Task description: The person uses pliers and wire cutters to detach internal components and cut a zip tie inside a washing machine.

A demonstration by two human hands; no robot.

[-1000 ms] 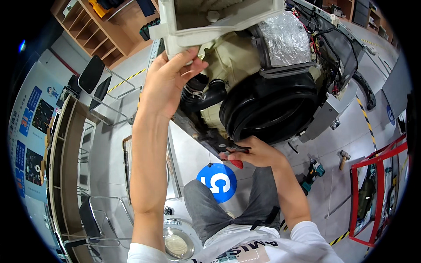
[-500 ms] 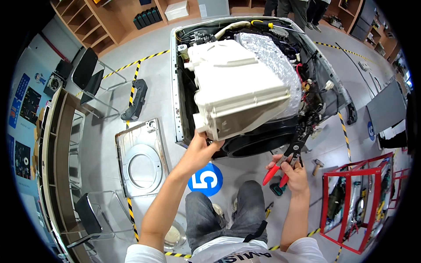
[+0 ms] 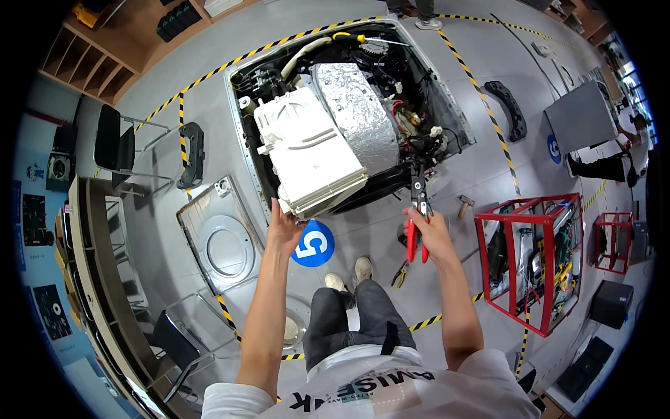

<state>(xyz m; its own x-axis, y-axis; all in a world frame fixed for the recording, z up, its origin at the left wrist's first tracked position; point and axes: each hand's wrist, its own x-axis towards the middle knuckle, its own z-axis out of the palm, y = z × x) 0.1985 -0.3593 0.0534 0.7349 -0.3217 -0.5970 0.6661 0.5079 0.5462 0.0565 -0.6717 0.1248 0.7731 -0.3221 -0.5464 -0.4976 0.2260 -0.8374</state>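
A front-loading washing machine (image 3: 246, 150) stands before me with its top and front off. The white detergent drawer housing (image 3: 314, 157), a boxy plastic part, lies over its left front. My left hand (image 3: 283, 229) grips that housing at its near left corner, some fingers hidden beneath. Red-handled pliers (image 3: 418, 188) are in my right hand (image 3: 435, 236), fingers wrapped round the grips. Their dark jaws point away from me, up against the wiring (image 3: 422, 143) at the machine's right front; whether they touch a wire cannot be made out. Silver foil (image 3: 356, 101) covers the part beside the housing.
A yellow-handled screwdriver (image 3: 359, 38) lies across the machine's back. The removed front panel (image 3: 202, 241) is on the floor at left. A hammer (image 3: 465, 204) and smaller pliers (image 3: 400, 274) lie at right, near a red tool rack (image 3: 527, 262). A chair (image 3: 122, 150) stands at left.
My view has drawn back and shifted. The housing appears lower, exposing more foil. The pliers have swung from slanting to nearly straight ahead. Both hands keep their holds.
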